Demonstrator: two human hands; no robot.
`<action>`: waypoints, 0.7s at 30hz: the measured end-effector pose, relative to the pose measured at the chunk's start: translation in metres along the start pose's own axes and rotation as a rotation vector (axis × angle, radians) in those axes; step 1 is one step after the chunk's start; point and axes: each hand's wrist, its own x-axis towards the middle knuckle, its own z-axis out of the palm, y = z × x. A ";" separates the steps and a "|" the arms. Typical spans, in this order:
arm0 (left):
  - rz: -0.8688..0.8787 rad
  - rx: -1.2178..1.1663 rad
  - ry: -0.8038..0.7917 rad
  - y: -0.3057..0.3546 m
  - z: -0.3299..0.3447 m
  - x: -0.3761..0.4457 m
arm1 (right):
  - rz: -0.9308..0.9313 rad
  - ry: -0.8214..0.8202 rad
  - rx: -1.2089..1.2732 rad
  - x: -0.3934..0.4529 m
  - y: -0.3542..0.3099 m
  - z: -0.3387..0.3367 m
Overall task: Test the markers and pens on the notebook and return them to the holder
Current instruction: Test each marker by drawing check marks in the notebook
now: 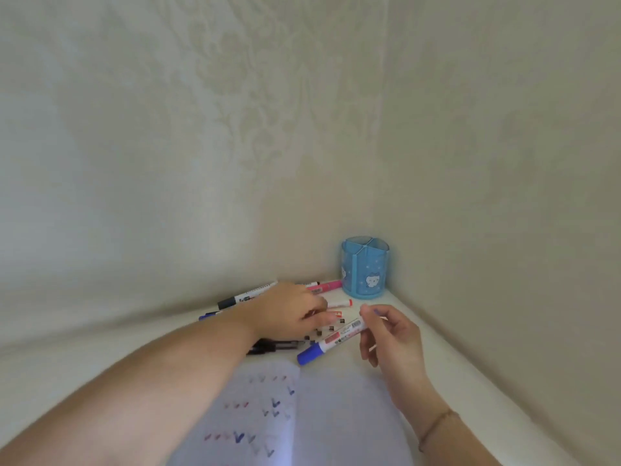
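My right hand (391,334) pinches a white marker with a blue cap (331,341), its capped end pointing down-left above the table. My left hand (292,309) reaches over a heap of loose markers and pens (268,346), fingers curled down on a red and white marker (336,314); whether it grips it I cannot tell. An open notebook (302,415) with red and blue test strokes lies nearest me. The blue see-through holder (365,268) stands upright in the corner and looks empty.
A pink marker (327,285), a red-capped marker (339,303) and a black-capped marker (245,295) lie by the back wall. Small black caps or clips (331,327) are scattered near my left fingers. Walls close the white table (100,344) at the back and right.
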 end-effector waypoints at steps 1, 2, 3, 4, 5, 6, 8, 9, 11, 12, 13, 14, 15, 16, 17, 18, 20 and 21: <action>-0.036 -0.018 0.034 -0.004 -0.004 -0.001 | 0.000 -0.006 0.002 -0.002 -0.002 -0.001; -0.071 -0.037 0.056 -0.007 -0.007 -0.005 | -0.003 -0.017 0.002 -0.004 -0.005 -0.003; -0.088 -0.033 0.067 -0.007 -0.012 -0.012 | -0.010 -0.034 -0.004 -0.005 -0.010 -0.005; -0.093 -0.012 0.080 -0.007 -0.016 -0.023 | -0.020 -0.055 -0.014 -0.007 -0.016 -0.007; -0.103 0.006 0.097 -0.007 -0.022 -0.038 | -0.034 -0.083 -0.019 -0.010 -0.022 -0.007; -0.126 -0.003 0.120 -0.006 -0.030 -0.058 | -0.051 -0.117 -0.015 -0.015 -0.030 -0.004; -0.196 -0.089 0.187 -0.006 -0.048 -0.109 | -0.069 -0.194 0.002 -0.029 -0.045 0.013; -0.238 -0.140 0.227 -0.008 -0.057 -0.140 | -0.074 -0.236 0.004 -0.039 -0.050 0.027; -0.343 -0.236 0.291 -0.010 -0.071 -0.206 | -0.102 -0.341 0.006 -0.063 -0.059 0.064; -0.414 -0.296 0.319 -0.010 -0.076 -0.241 | -0.116 -0.409 0.012 -0.078 -0.062 0.086; -0.492 -0.345 0.347 -0.009 -0.081 -0.277 | -0.130 -0.485 0.017 -0.094 -0.064 0.107; -0.564 -0.365 0.379 -0.007 -0.084 -0.312 | -0.144 -0.562 0.014 -0.110 -0.065 0.129; -0.624 -0.361 0.404 -0.002 -0.086 -0.346 | -0.155 -0.636 -0.003 -0.127 -0.064 0.149; -0.675 -0.340 0.420 0.003 -0.086 -0.377 | -0.166 -0.706 -0.037 -0.145 -0.062 0.170; -0.721 -0.317 0.432 0.010 -0.085 -0.407 | -0.181 -0.770 -0.088 -0.162 -0.057 0.189; -0.760 -0.296 0.443 0.016 -0.082 -0.434 | -0.202 -0.823 -0.147 -0.178 -0.051 0.208; -0.825 -0.278 0.457 0.030 -0.073 -0.483 | -0.263 -0.906 -0.270 -0.205 -0.033 0.242; -0.860 -0.277 0.458 0.037 -0.068 -0.504 | -0.305 -0.940 -0.339 -0.217 -0.022 0.257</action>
